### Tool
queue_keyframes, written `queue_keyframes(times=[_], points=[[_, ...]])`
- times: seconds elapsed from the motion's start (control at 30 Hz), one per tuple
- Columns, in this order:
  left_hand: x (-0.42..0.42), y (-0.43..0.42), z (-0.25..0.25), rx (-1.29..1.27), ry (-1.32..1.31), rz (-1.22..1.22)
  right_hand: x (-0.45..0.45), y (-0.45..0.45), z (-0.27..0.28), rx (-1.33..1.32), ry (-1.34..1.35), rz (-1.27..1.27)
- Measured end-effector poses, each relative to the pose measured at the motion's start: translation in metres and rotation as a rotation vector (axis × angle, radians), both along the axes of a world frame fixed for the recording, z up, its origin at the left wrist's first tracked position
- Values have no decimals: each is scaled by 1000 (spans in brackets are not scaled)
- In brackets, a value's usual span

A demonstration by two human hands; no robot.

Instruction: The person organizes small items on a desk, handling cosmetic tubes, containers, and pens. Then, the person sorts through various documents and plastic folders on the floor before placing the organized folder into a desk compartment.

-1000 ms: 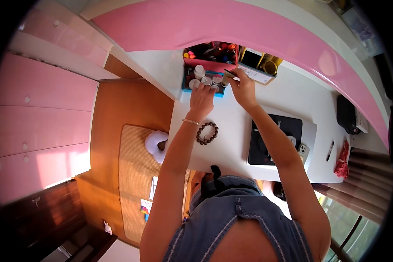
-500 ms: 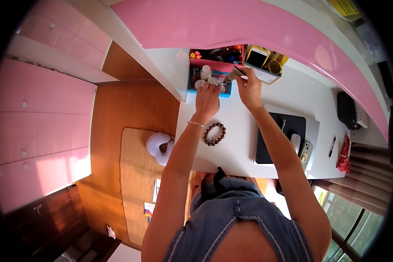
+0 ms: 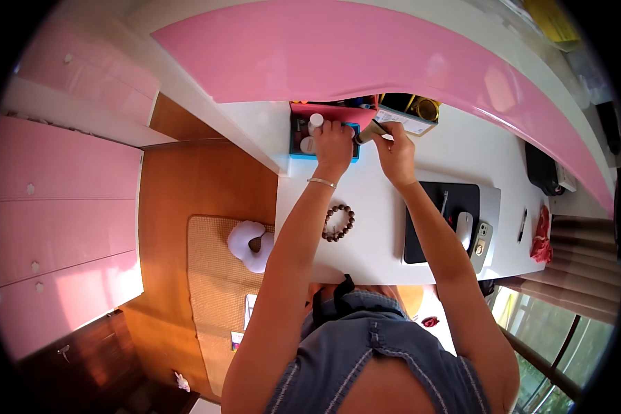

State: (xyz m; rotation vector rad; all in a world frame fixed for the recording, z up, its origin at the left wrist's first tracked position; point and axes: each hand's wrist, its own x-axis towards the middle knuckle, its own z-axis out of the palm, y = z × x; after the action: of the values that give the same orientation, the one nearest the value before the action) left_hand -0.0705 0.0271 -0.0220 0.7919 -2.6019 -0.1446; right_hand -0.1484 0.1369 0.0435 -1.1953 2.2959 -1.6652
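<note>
My left hand (image 3: pixel 333 150) is over the blue box (image 3: pixel 338 159), its fingers bent down among the small containers. The fingertips are hidden, and what they grip cannot be made out. A white-capped bottle (image 3: pixel 315 123) and a round pale jar (image 3: pixel 308 145) are to the left of those fingers. At the box's right edge, my right hand (image 3: pixel 397 155) pinches a small olive-beige object with a dark end (image 3: pixel 368 132), tilted toward the box; its exact kind is unclear. A brown bead bracelet (image 3: pixel 339 237) lies on the white desk (image 3: pixel 379 241) near my left forearm.
Behind the blue box are a red organizer (image 3: pixel 334 112) and a holder (image 3: pixel 410 123) with yellow items. To the right lie a black pad (image 3: pixel 428 238), a white mouse (image 3: pixel 464 230), a phone (image 3: pixel 481 248) and a pen (image 3: pixel 522 225). A pink overhead cabinet (image 3: pixel 310 55) hangs above.
My left hand has moved farther over the box, covering more containers. My right hand still holds the olive-beige object beside the box. The camera view has tilted, shifting the desk lower.
</note>
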Motion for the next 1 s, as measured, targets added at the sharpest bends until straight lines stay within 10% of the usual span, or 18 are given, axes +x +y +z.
queue_keyframes(times=[1.0], points=[[106, 44, -4, 214, 245, -90, 24, -39, 1, 285, 622, -107]])
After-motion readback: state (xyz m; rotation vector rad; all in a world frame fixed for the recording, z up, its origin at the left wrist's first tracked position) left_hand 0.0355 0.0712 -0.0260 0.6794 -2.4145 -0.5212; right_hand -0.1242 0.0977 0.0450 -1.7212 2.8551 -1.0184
